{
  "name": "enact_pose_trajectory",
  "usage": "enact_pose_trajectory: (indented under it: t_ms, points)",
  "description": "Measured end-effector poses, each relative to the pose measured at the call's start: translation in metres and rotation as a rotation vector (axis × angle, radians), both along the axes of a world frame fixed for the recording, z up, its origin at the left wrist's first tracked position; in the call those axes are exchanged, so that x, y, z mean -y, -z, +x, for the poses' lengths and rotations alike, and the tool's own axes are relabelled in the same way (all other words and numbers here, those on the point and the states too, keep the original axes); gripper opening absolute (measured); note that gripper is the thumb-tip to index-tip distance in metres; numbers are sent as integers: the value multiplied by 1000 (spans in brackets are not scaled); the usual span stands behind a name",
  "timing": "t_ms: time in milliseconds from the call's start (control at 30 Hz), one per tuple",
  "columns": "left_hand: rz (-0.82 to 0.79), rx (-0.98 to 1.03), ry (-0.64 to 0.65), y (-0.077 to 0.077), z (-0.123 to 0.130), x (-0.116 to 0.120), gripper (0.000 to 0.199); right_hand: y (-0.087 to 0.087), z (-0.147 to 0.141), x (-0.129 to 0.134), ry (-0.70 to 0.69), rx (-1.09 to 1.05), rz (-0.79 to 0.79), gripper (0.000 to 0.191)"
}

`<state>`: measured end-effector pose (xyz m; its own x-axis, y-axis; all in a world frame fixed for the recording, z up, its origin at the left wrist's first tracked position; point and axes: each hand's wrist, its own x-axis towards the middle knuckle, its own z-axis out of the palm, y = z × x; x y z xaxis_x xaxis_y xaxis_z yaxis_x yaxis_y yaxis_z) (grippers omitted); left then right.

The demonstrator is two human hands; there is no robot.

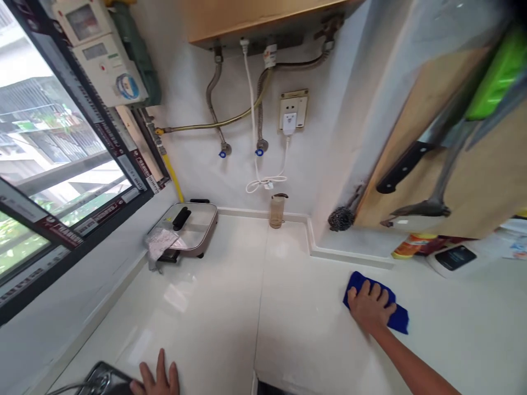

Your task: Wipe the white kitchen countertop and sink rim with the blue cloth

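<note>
My right hand presses down on a dark blue cloth on the white countertop. Its fingers curl over the cloth, which spreads out on both sides of the palm. At the bottom edge of the view, my left hand lies on the counter with its fingers spread and nothing in them. Only its fingers and part of its back show. Just left of it is a black stove part, cut off by the frame.
An electric pan with a glass lid stands at the back left, a crumpled grey rag on its corner. A brown glass jar is by the back wall. Knives and a ladle hang right, above bottles.
</note>
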<state>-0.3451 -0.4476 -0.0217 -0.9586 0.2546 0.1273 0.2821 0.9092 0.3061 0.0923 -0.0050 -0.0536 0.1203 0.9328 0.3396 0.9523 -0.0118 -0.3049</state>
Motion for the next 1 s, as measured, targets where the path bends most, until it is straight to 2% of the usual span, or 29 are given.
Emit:
enact_pose_trajectory:
  t_ms: [133, 333, 500, 633, 733, 833, 933, 1000]
  points:
    - [71, -65, 28, 2, 12, -16, 57, -9, -88, 5, -165, 7, 38, 69]
    - [192, -58, -207, -3, 26, -27, 53, -4, -219, 24, -340, 23, 147, 67]
    - [259, -97, -241, 12, 29, -25, 47, -14, -333, 80, -529, 154, 46, 64]
    - [278, -95, -245, 21, 28, -23, 45, -27, -408, 138, -763, 243, -42, 64]
    - [277, -114, -226, 23, 30, -22, 44, -32, -450, 180, -951, 267, -82, 65]
    - [270, -120, -222, 24, 32, -21, 44, -34, -476, 224, -1126, 260, -113, 66]
    - [270, -110, -248, 26, 35, -21, 47, -36, -482, 261, -1334, 240, -128, 65]
    - [276, -111, -265, 26, 37, -20, 51, -37, -476, 276, -1480, 220, -131, 66]
